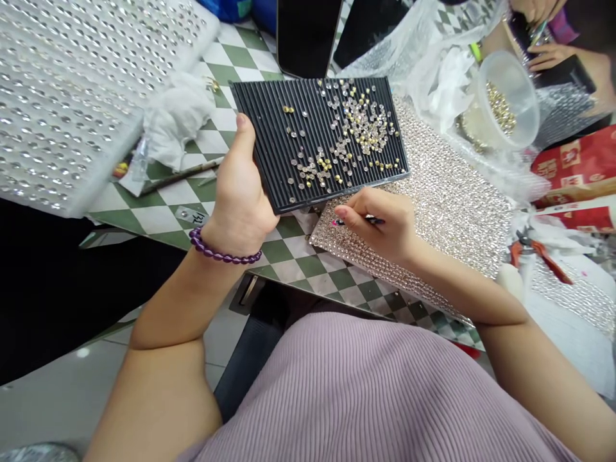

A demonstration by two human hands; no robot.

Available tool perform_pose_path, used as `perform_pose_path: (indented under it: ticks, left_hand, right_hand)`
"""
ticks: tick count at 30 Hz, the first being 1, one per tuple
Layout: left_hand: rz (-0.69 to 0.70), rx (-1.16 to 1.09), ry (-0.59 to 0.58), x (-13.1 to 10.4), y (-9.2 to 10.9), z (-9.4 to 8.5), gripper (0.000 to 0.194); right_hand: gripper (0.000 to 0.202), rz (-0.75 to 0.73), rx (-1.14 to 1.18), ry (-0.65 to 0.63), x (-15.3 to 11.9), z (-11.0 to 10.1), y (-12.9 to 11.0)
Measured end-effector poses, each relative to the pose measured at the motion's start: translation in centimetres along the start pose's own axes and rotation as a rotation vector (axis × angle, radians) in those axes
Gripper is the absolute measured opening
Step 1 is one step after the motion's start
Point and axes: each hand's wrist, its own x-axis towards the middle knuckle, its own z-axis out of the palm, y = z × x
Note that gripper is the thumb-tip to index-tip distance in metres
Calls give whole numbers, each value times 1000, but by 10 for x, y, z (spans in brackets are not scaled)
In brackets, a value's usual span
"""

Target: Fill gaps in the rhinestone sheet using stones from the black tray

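Ridged black tray (pixel 269 141), long axis crosswise, above table (pixel 298 260) near front edge; left hand (pixel 240 192) clamped on its left end; right hand (pixel 385 221), gripping slim tool (pixel 374 220), just nearside of loose stones (pixel 368 131).

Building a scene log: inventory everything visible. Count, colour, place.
ridged tray: 1, black, centre
loose stones: many, clear and gold, on tray
thin tool: 1, dark, below tray
glittering sheet: 1, silvery, centre right
studded board: 1, white, upper left
tub: 1, translucent, upper right
pliers: 1, orange handles, right
slab: 1, black, top
tablecloth: 1, green/white, underneath
stick: 1, brown, left
wad: 1, white, left
bubble wrap: uncounted, clear, upper right
packaging: uncounted, red, right
co-worker's hands: 2, upper right
bracelet: 1, purple, left wrist
left hand: 1, holding tray
right hand: 1, holding tool
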Motion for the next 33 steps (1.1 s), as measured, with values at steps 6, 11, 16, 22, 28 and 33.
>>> perform_pose_path:
  ticks: [6, 11, 16, 22, 28, 33]
  left_hand:
    - [-12, -19, -12, -2, 0, -1, 49]
    - [-5, 37, 2, -2, 0, 0, 50]
    - [-7, 18, -22, -1, -1, -1, 50]
    - [-6, 5, -26, 0, -2, -2, 50]
    - [-4, 27, -31, -1, -1, -1, 48]
    - [-4, 29, -29, -1, 0, -1, 49]
  right_hand:
    - [31, 1, -32, -32, -1, -1, -1]
    - [30, -15, -26, -36, -3, -1, 0]
    - [30, 3, -20, -63, -3, 1, 1]
    - [32, 25, -41, -40, -3, 1, 0]
    - [31, 16, -39, -41, -2, 2, 1]
    - [30, 2, -36, -48, -2, 2, -1]
